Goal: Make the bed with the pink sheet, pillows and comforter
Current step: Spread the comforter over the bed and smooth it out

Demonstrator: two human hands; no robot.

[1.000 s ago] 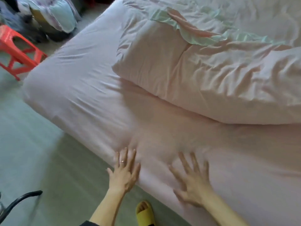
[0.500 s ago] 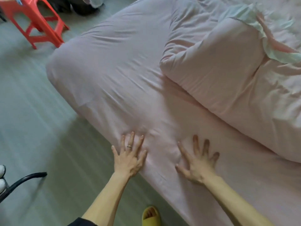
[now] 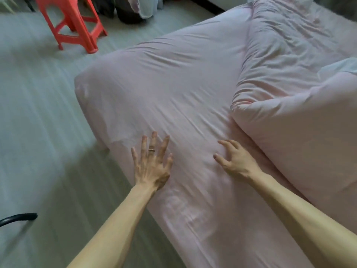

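A pink sheet (image 3: pixel 164 89) covers the mattress, with shallow wrinkles running across it. My left hand (image 3: pixel 151 163) lies flat near the bed's side edge, fingers spread, a ring on one finger. My right hand (image 3: pixel 234 158) rests on the sheet a little further in, its fingers bent with the tips pressing into the fabric. A bulky pink comforter (image 3: pixel 301 105) is bunched on the right half of the bed, close to my right hand. A pale green edge (image 3: pixel 340 65) shows on it. No pillow is plainly visible.
A red plastic stool (image 3: pixel 72 22) stands on the grey floor (image 3: pixel 34 113) at the upper left. Dark bags and cloth (image 3: pixel 131 10) sit behind it. A black curved bar (image 3: pixel 18 218) pokes in at the lower left.
Both hands have slid along the sheet toward the bed's corner. My right hand's fingers have bent from flat and spread. The view has swung, so the comforter sits further right.
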